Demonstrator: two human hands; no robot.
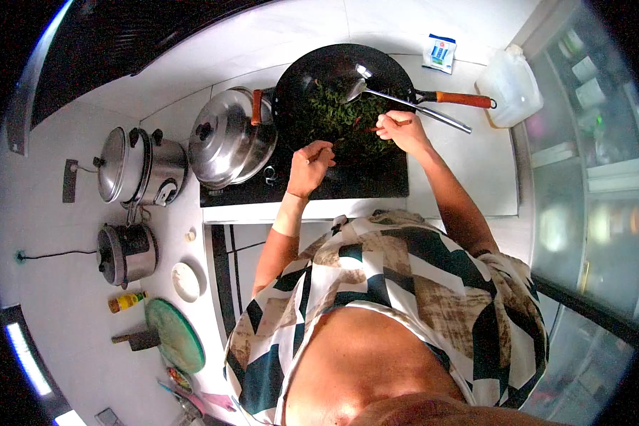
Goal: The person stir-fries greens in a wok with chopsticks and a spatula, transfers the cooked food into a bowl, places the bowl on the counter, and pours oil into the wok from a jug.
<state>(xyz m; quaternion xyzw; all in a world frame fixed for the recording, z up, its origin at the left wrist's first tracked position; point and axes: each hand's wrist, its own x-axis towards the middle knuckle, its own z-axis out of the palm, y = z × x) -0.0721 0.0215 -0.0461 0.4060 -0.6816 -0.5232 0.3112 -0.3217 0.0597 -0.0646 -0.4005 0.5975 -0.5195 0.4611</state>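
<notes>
A large black wok (291, 78) sits on the cooktop, holding chopped leafy greens (334, 113). My right hand (402, 132) is closed over the wok's near right edge, gripping a thin brown chopstick (405, 123) whose tip points left over the greens. At the near left edge, my left hand (311, 169) is closed too, with a similar thin stick seeming to poke out of the fist; most of it is hidden. A metal spatula (433, 113) rests in the wok, its handle leaning out past the right rim beside my right hand.
Left of the wok stands a lidded steel pot (227, 135) on the black cooktop (376, 181). Rice cookers (167, 167), a white bowl (186, 282), a yellow-labelled bottle (126, 302), and a green cutting board (174, 334) line the left counter. Back right are a packet (439, 53) and a plastic jug (511, 89).
</notes>
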